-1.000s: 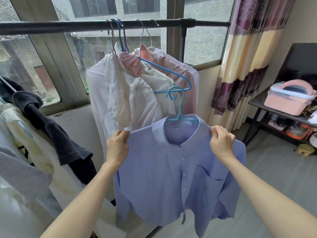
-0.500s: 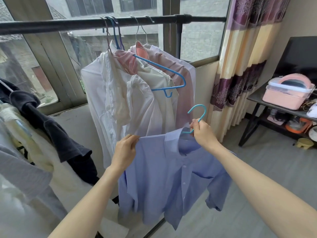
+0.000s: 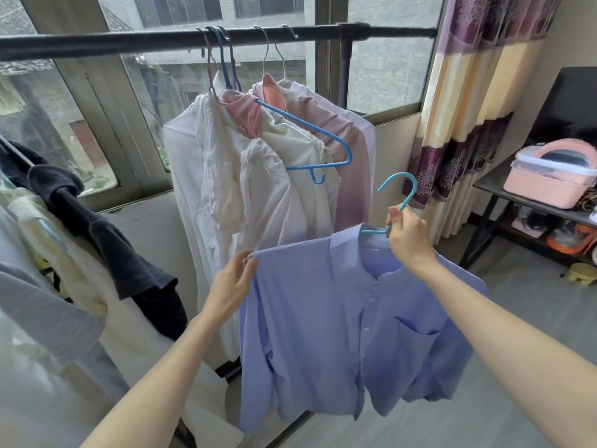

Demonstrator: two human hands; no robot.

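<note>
So the rail (image 3: 129,43) is running across the top, right in front of the window (image 3: 387,59); a bunch of shirts (image 3: 226,189) is hanging from it around the middle, with a spare hanger (image 3: 323,147) sticking out in front of them; the shirt (image 3: 339,318) is hanging off the rail, lower and to the right of that bunch; the right hand (image 3: 408,239) is gripping its hanger (image 3: 400,195) just above the collar; the left hand (image 3: 231,286) is pinching the shirt's left shoulder; more clothes (image 3: 97,237) are draping at far left; the curtain (image 3: 468,108) is hanging right of the window; the desk (image 3: 491,185) is standing further right, a box (image 3: 549,179) sitting on it.
</note>
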